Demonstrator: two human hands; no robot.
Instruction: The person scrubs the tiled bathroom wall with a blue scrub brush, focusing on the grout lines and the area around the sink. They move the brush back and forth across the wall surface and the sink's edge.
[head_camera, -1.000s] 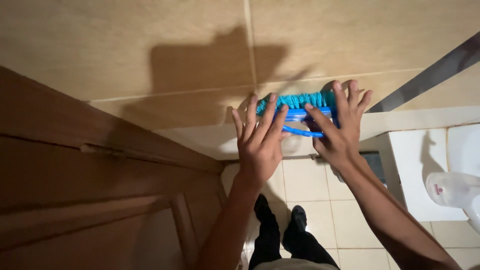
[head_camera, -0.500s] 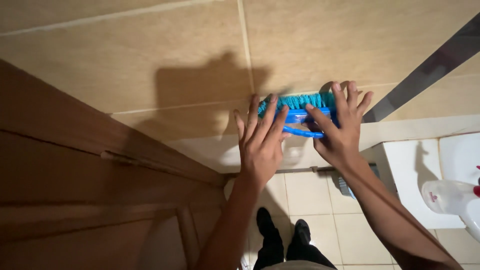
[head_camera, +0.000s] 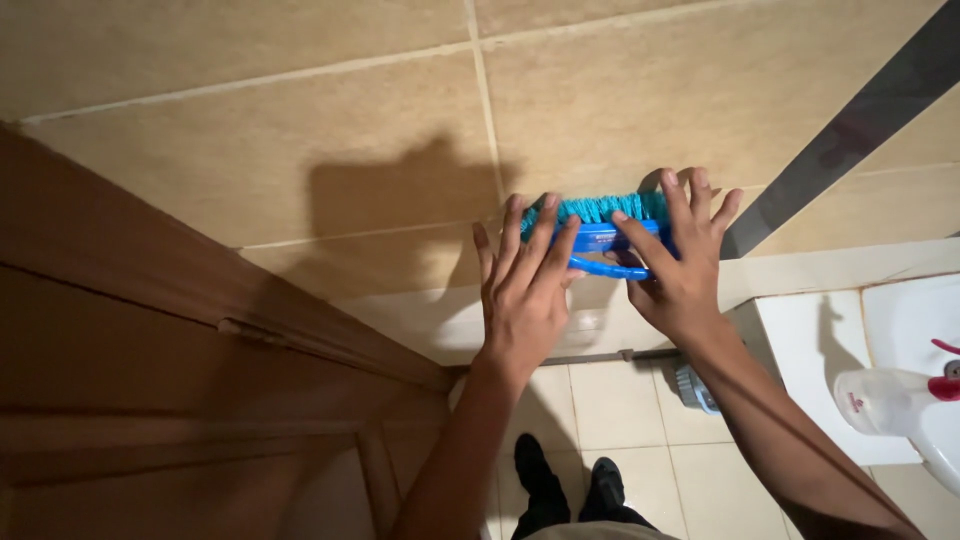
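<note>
A blue scrubbing brush (head_camera: 605, 232) with teal bristles is pressed against the beige wall tiles (head_camera: 330, 170), just below a horizontal grout line and right of a vertical 1. The bristles are turned to the wall and the blue back and handle loop face outward, so that force can be put through the brush into the tile.

The brush is held between 2 hands. The left hand (head_camera: 525, 290) is laid on its left end, fingers long and slightly fanned, the fingertips resting over the blue back. The right hand (head_camera: 680, 265) covers the right end, fingers spread wide and flat, the palm behind the handle. Neither hand is curled into a closed grasp; the brush seems to be pinned by flat pressure from both sides, which would keep it level on the wall.

A shadow of the head and arms is thrown on the tiles to the left of the brush. A brown wooden door (head_camera: 150, 400) is seen at the left, close to the left forearm, and it narrows the room on that side. A dark diagonal strip (head_camera: 850, 130) runs down the wall just right of the right hand. Below it a white fixture (head_camera: 830, 350) is found, with a spray bottle (head_camera: 890, 400) with a red trigger lying on it. On the floor tiles (head_camera: 610, 400) below, a small bluish object (head_camera: 695, 390) lies near the wall, and 2 dark shoes (head_camera: 570, 480) are visible.
</note>
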